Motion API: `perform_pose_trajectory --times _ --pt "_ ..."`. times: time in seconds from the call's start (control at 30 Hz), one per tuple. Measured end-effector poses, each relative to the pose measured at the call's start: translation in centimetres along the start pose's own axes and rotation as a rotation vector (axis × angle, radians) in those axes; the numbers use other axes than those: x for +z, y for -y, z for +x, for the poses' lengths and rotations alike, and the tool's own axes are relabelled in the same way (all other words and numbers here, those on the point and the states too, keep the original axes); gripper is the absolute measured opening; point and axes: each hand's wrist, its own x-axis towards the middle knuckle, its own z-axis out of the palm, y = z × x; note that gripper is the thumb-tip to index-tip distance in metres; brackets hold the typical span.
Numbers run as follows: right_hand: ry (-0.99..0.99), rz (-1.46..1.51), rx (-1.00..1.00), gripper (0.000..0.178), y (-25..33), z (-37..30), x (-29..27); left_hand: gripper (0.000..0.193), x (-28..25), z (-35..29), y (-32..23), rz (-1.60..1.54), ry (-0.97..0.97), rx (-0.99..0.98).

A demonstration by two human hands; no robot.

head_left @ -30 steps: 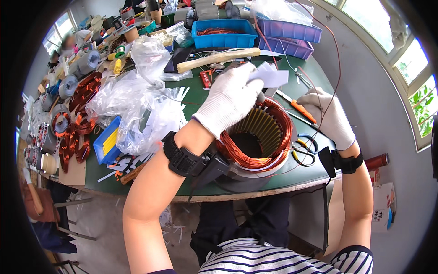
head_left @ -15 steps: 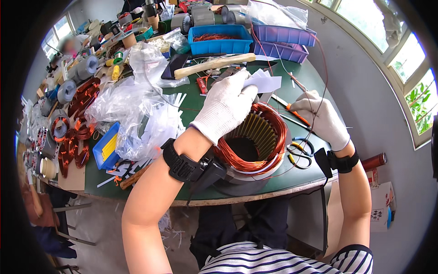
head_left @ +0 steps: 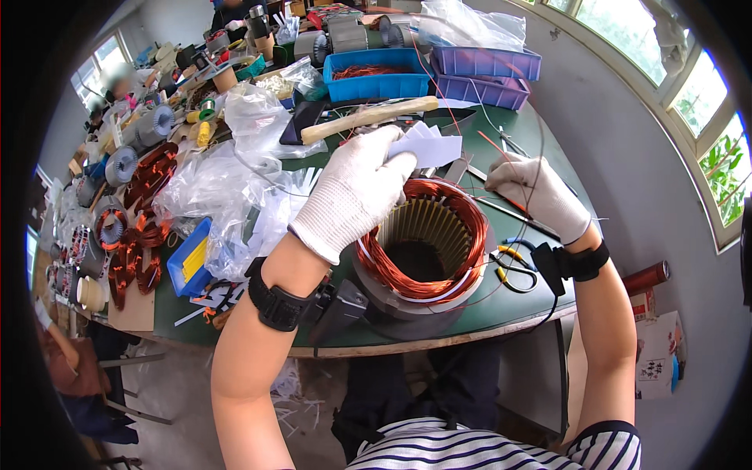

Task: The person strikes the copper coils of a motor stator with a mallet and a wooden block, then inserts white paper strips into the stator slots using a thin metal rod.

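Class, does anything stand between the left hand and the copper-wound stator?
Nothing visible: the left hand, holding white slips, overlaps the stator at its upper-left rim in this view; contact is unclear.

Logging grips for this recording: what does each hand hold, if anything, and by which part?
The left hand holds white sheets by their left end. The right hand is curled; whether it holds anything cannot be told.

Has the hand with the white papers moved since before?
Yes, the left hand has moved left against the blue wire bin: its white papers, mostly past the bin's right edge before, now mostly sit left of it.
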Motion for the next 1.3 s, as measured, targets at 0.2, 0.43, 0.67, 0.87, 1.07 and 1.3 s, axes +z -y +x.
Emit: perform_pose_trajectory --times 0.2,0.43,0.67,0.87,1.07,1.3 --pt "0.164 0.032 -0.047 0.016 -0.4 1.8 -0.9 0.051 0.2 0.0 -1.0 -0.023 0.175 -0.143" --pt "0.281 -0.111 0.194 0.019 -0.4 1.5 -2.2 0.048 0.8 0.2 -1.1 0.061 0.208 -0.126" --pt "0.283 -0.011 0.167 0.02 0.2 1.5 -1.9 0.035 2.3 0.3 -0.4 0.065 0.203 0.017" --pt "0.114 -0.094 0.169 0.021 2.0 2.1 -0.7 0.032 3.1 1.1 -0.5 0.201 0.273 0.06" --pt "0.001 -0.096 -0.055 0.022 2.7 2.1 1.4 0.026 3.2 0.9 -2.4 -0.058 0.56 -0.359" --pt "-0.159 -0.11 0.056 0.022 1.9 0.0 1.6 0.027 -2.0 -0.8 -0.3 -0.35 0.316 -0.327"
